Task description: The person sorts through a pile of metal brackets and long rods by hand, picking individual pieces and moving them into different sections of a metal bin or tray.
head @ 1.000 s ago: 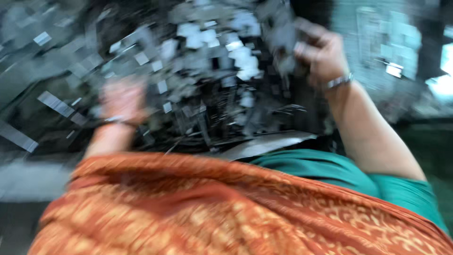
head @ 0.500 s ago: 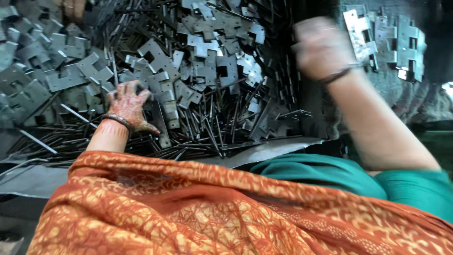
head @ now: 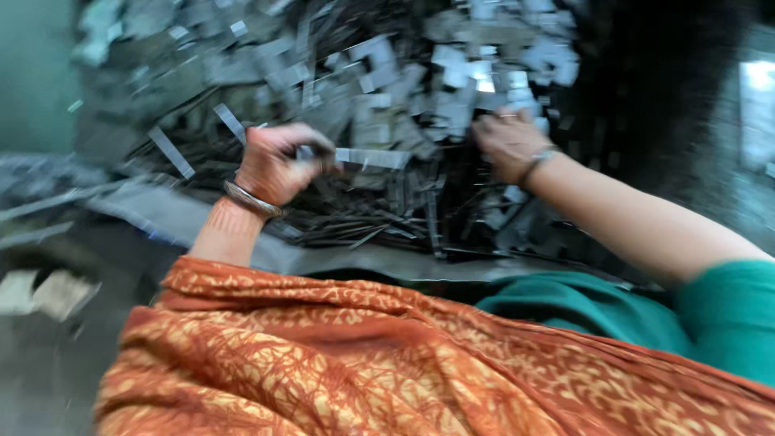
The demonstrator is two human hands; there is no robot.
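Left hand (head: pixel 278 161) clenched on flat metal strip (head: pixel 367 157); right hand (head: pixel 508 145) in pile (head: pixel 452 73), grip unclear. Stiff, probably sharp-edged; best held mid-length.

Left hand (head: pixel 278 161) raised, fingers curled into a closed fist, wrist bent back, forearm upright. Right hand (head: pixel 508 141) stretched forward and down, palm down, fingers blurred, arm extended from right.
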